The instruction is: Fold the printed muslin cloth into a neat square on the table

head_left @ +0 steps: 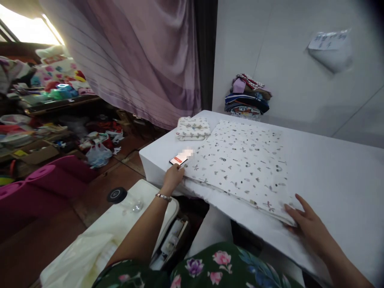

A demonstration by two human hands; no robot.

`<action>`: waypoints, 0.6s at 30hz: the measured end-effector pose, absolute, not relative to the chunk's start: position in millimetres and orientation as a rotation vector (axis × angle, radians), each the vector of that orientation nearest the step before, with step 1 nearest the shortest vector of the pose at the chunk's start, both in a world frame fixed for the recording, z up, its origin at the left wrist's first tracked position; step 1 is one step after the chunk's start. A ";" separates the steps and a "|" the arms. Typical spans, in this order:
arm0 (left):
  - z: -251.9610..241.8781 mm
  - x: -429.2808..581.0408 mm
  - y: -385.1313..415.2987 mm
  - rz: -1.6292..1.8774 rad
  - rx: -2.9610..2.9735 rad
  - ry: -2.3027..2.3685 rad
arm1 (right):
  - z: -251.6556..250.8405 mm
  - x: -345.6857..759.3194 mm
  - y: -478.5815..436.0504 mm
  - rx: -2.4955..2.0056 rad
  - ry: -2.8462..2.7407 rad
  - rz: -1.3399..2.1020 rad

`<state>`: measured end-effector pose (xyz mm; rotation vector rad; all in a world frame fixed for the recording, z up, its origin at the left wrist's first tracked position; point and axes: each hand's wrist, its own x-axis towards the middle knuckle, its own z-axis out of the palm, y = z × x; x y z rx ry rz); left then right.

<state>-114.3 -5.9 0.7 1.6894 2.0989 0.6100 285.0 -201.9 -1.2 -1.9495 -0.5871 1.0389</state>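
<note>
Left hand and right hand are pinching the printed cloth extending ahead between them, apparently squaring its edge and requiring even tension next.

White table with flat printed cloth, folded cloth bundle and phone.

Dk grn garment w/ pink/purple flwrs — silvery L-wrist bracelet.
</note>
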 end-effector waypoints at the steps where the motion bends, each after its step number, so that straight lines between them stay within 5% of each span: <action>1: -0.2 -113.6 -6.5 0.581 1.715 2.119 | 0.3 283.1 -202.1 -1.965 -0.610 1.039; 13: 8.1 -110.1 5.0 0.323 1.761 2.129 | -24.1 293.3 -201.4 -1.884 -0.860 1.112; 18: 18.7 -101.1 0.4 0.376 1.757 1.976 | 2.5 316.5 -206.1 -1.843 -0.688 1.054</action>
